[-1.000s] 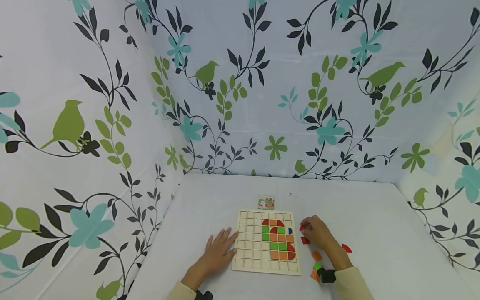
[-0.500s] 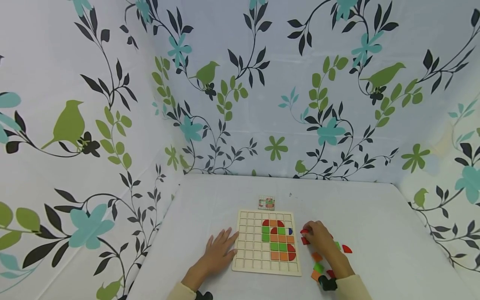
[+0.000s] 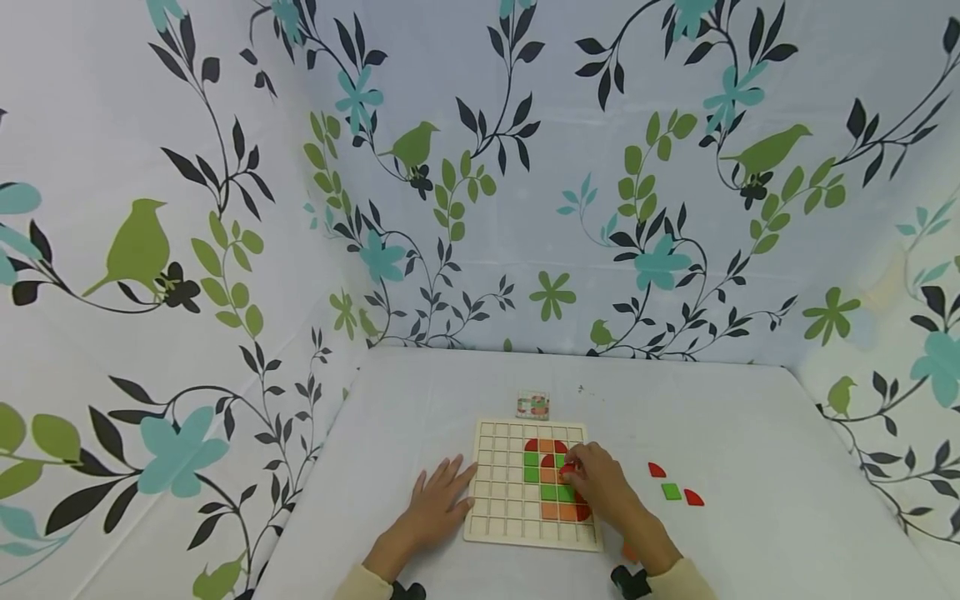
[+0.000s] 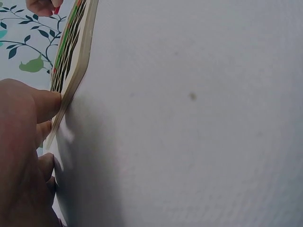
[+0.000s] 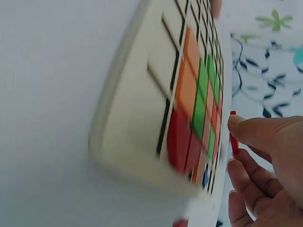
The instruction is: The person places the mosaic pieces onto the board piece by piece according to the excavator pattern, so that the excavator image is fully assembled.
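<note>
A pale wooden grid board point(image 3: 495, 527) lies on the white table, with red, orange and green tiles filling several cells on its right half. My left hand point(image 3: 437, 502) lies with fingers spread at the board's left edge, and its fingertips touch the rim in the left wrist view. Over the right part of the board, my right hand point(image 3: 600, 483) pinches a small red tile point(image 5: 234, 139) between thumb and fingers. The right wrist view shows that tile edge-on, above the board surface. My right hand covers some of the board's right-hand cells in the head view.
Behind the board lies a small pattern card point(image 3: 533, 406). Loose on the right are a red quarter-round tile point(image 3: 657, 470), a green tile point(image 3: 671, 492) and another red tile point(image 3: 693, 497). An orange tile point(image 3: 628, 552) shows partly beside my right forearm.
My right hand has picked up a red tile from beside the board and moved left with it, over the board's right side. My left hand has stayed in place.
</note>
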Demonstrator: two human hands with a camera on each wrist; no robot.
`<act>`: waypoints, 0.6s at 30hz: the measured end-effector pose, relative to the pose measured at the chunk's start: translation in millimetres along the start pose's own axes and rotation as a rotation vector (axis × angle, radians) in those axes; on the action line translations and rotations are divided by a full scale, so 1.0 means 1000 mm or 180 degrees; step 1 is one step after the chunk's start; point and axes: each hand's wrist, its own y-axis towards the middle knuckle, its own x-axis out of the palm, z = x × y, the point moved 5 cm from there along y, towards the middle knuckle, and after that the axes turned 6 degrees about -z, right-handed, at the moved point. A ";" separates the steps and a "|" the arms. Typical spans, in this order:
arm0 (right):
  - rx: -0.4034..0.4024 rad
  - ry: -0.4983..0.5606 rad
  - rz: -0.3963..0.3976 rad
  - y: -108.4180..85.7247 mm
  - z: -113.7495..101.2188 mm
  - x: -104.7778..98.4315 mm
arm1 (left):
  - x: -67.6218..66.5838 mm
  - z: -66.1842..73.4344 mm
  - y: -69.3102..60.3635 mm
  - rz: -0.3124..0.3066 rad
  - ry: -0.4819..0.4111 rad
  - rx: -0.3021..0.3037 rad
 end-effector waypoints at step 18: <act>-0.0789 -0.0584 -0.0029 -0.008 -0.049 0.039 | 0.002 -0.003 0.002 -0.0009 -0.0013 0.0013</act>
